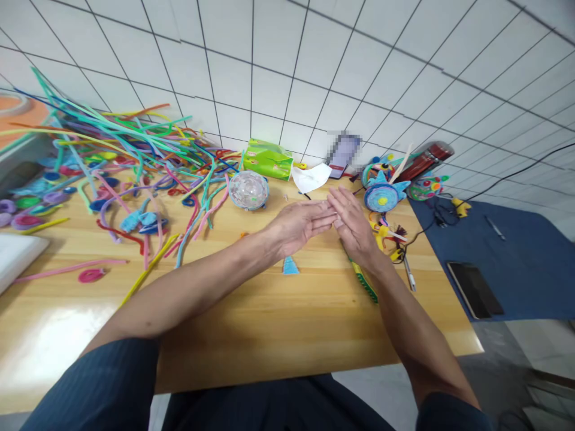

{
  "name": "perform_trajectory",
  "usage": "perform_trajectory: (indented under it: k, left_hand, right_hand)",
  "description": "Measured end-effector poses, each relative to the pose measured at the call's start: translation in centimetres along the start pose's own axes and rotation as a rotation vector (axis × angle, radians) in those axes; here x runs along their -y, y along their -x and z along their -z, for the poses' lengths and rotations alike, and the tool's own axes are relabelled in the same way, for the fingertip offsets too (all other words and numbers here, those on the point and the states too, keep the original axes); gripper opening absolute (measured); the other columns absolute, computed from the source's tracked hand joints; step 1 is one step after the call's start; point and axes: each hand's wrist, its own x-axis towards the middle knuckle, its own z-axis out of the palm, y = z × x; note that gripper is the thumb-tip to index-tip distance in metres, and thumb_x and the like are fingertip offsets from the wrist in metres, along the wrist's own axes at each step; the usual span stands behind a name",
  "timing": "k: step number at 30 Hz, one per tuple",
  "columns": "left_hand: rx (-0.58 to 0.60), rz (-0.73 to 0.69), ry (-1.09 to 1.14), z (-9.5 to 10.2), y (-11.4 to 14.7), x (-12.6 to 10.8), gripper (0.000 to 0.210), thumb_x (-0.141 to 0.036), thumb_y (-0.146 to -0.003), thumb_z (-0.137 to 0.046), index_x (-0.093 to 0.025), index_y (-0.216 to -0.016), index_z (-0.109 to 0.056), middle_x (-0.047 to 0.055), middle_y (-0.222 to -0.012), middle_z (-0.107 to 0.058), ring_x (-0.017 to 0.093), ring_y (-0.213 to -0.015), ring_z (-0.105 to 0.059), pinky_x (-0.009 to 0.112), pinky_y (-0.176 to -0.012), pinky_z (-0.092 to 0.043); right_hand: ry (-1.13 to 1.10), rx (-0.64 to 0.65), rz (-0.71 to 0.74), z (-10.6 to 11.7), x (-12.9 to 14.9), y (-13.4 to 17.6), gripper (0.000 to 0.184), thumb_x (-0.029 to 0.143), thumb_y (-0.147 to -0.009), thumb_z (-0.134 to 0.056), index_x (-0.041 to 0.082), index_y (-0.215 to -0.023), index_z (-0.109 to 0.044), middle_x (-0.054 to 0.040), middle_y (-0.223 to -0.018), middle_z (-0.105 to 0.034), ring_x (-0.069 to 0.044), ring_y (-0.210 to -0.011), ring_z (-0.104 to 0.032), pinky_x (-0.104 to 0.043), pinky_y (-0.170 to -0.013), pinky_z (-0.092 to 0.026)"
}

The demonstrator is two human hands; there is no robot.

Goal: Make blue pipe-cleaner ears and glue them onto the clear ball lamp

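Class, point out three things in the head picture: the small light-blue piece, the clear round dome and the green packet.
Light-blue piece (290, 267): head view, middle of its wedge shape.
Clear dome (248, 191): head view, middle of its see-through surface.
Green packet (268, 160): head view, middle of its printed side.

We note both hands meeting in front of us. Our left forearm (193, 290) runs from lower left up toward the centre; our right forearm (404, 323) rises more steeply from lower right. Our left hand (294, 226) extends rightward, palm appearing turned up, fingers nearly straight. Our right hand (353, 233) angles up and leftward, back toward us, its fingers extended and overlapping the left fingertips. The hands touch; the contact surface between them is hidden from us.
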Motion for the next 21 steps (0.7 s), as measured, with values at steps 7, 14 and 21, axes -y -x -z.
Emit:
perform_trajectory:
  k: [7,14,21]
  left_hand:
    - [0.028,0.005,-0.099,1.3,-0.9,1.9,0.019,-0.008,-0.102,-0.07,-0.012,-0.087,-0.081,0.006,-0.091,-0.08,0.012,-0.085,-0.074,0.038,-0.111,-0.051]
    - [0.102,0.076,-0.203,3.2,-2.5,1.2,0.007,-0.018,-0.093,-0.085,-0.012,-0.096,-0.084,0.008,-0.093,-0.084,0.016,-0.089,-0.08,0.04,-0.114,-0.055]
    - [0.007,0.003,-0.09,3.3,-3.2,0.8,0.009,-0.016,-0.096,-0.081,-0.012,-0.089,-0.079,0.009,-0.099,-0.086,0.016,-0.091,-0.083,0.034,-0.105,-0.06]
  right_hand:
    - [-0.099,0.051,-0.117,-1.0,0.3,-0.3,0.06,0.055,-0.116,-0.035,0.04,-0.173,-0.039,-0.0019,-0.184,-0.035,-0.031,-0.172,-0.032,-0.068,-0.14,-0.023]
    - [-0.431,0.044,-0.378,-0.2,0.6,-0.4,0.068,0.065,-0.103,-0.066,0.035,-0.164,-0.056,-0.0089,-0.169,-0.059,-0.031,-0.158,-0.055,-0.059,-0.133,-0.043]
    - [-0.719,-0.113,-0.613,2.1,0.6,-0.1,0.053,0.049,-0.087,-0.091,0.027,-0.133,-0.078,-0.0109,-0.132,-0.084,-0.026,-0.113,-0.083,-0.046,-0.098,-0.07]
